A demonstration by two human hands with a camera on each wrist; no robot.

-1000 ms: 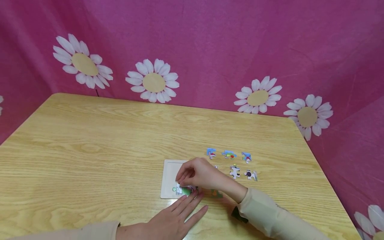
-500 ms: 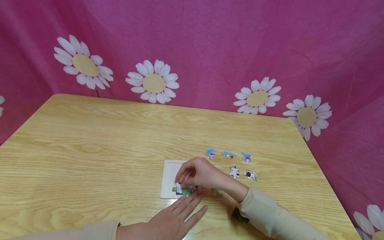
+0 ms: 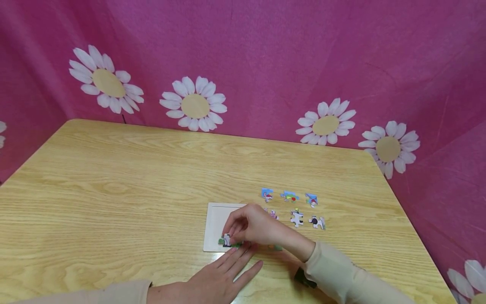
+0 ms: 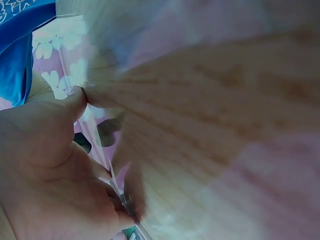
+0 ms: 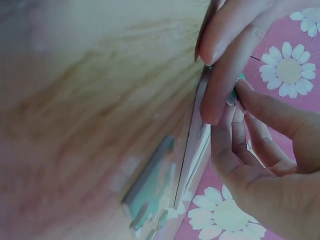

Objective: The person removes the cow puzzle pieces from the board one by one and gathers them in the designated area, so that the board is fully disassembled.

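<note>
A shallow pale puzzle tray (image 3: pixel 209 228) lies near the front of the table. Above its near part, my right hand (image 3: pixel 252 226) pinches a white and green jigsaw piece (image 3: pixel 227 240) between thumb and fingertips; the right wrist view shows the piece's green edge (image 5: pixel 233 96). My left hand (image 3: pixel 224 274) lies with straight fingers, its fingertips at the tray's near right edge, over another green jigsaw piece (image 3: pixel 237 244). My right hand hides the tray's right part.
Right of the tray, loose jigsaw pieces lie in rows, among them a blue one (image 3: pixel 267 194), a white one (image 3: pixel 297 218) and a dark-spotted one (image 3: pixel 317 222). An orange and green piece (image 3: pixel 275 248) sits partly under the right wrist. A pink flowered cloth (image 3: pixel 262 63) hangs behind the table.
My right hand has shifted slightly down and tilted the white and green piece. A pink piece behind the hand shows more now. The left hand stays in place.
</note>
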